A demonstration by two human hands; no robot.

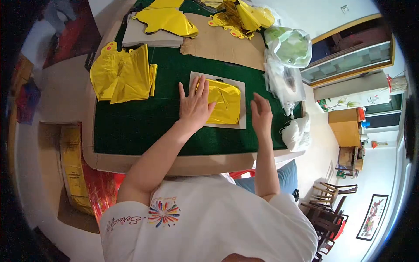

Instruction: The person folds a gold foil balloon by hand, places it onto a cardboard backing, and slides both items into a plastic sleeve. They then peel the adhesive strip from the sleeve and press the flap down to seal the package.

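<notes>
A folded gold foil piece, which looks like a flat foil balloon (227,105), lies on a grey-white card (242,94) on the green table top. My left hand (194,105) rests flat over the left side of the foil and card, fingers spread. Just right of the card, my right hand (262,114) is apart from it, with its fingers loosely bent and nothing visible in them.
Further gold foil (120,76) lies at the left, with another piece (168,22) on white sheets (150,37). Brown cardboard (222,46) holds crumpled gold foil (246,19). Plastic bags (288,48) line the right edge; an open carton (78,218) stands lower left.
</notes>
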